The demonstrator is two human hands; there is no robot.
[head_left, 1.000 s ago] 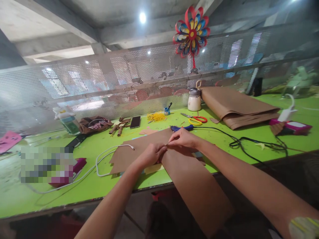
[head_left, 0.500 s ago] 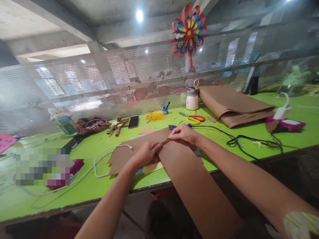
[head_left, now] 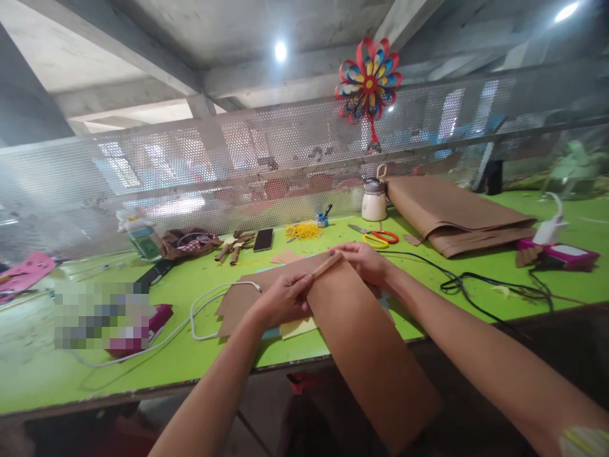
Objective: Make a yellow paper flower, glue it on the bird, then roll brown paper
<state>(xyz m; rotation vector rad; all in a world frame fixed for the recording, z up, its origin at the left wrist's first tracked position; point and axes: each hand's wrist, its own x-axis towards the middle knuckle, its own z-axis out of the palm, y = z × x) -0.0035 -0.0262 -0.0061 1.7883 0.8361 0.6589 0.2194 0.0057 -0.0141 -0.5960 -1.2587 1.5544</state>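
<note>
Left hand (head_left: 288, 297) and right hand (head_left: 366, 261) of mine both pinch the top edge of a long brown paper strip (head_left: 366, 336). With my left thumb and fingers I grip the nearer end of that edge, and with my right I hold its farther corner, fingers curled behind it. Between them a narrow band (head_left: 327, 264) runs along the edge; whether it is folded or rolled I cannot tell. From my hands the strip slopes toward me, over the front of the green table (head_left: 181, 362), its lower end hanging past the rim.

Beneath my left hand and beyond it lie flat brown sheets (head_left: 247, 292), a white cable (head_left: 200, 295) crossing their left side. Past my right hand are scissors (head_left: 380, 238) with red and yellow handles, and a black cord (head_left: 457, 282) trails to the right. Farther back I see a phone (head_left: 263, 240), a heap of yellow shreds (head_left: 303, 231), a small blue jar (head_left: 323, 219) and a pale bottle (head_left: 373, 202) beside folded brown paper (head_left: 466, 206).
</note>
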